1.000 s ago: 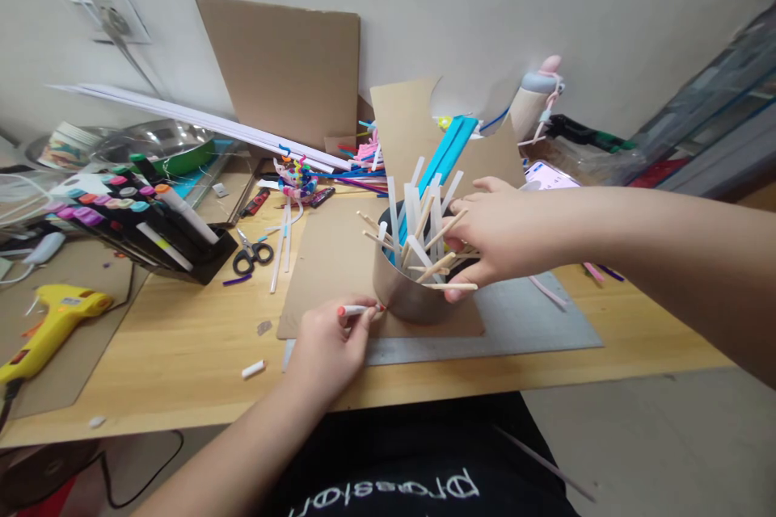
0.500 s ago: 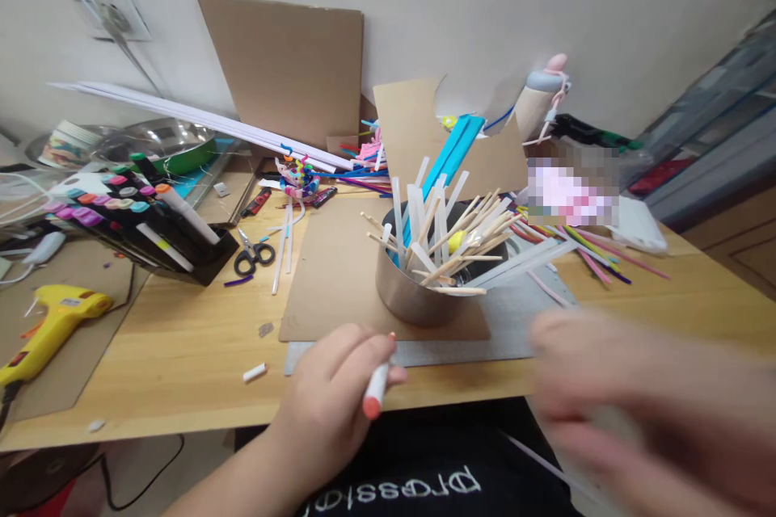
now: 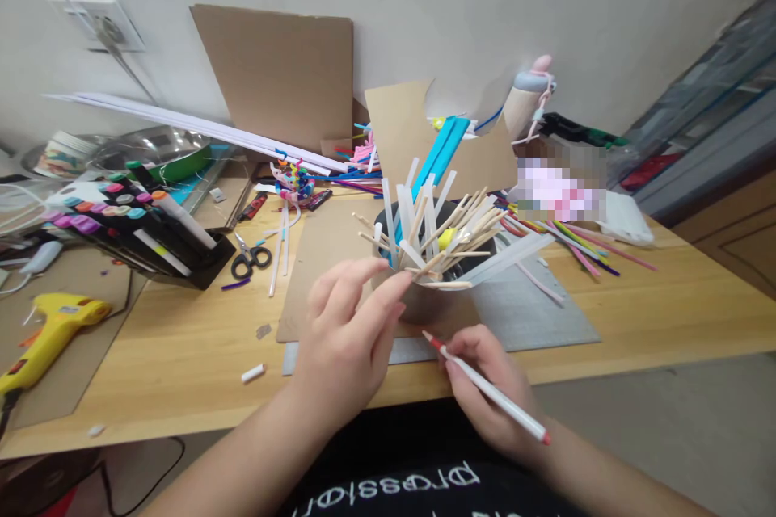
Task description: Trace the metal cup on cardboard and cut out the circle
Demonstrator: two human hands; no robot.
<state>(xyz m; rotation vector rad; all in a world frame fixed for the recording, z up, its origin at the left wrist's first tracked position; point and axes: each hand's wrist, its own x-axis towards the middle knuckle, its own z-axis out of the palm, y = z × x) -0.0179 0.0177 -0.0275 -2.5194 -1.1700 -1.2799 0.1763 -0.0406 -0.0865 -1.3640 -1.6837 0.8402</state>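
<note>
White pen point(image 3: 494, 395): now pinched in R hand point(image 3: 491, 414), ex L hand point(image 3: 348, 331), now loosely spread nr pot point(image 3: 436, 304), hence empty.

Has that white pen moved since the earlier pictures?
Yes. The white pen has moved rightward, farther from the small white cap, and is now in the right hand.

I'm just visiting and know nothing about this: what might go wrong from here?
The pen in the right hand has its red tip bare, so a slip might leave a stray mark on the cardboard under the metal pot.
Wooden sticks poke out over the pot's rim close to the left hand; a bump might dislodge some.
The small white cap-like piece lies loose on the table and might roll off.
</note>
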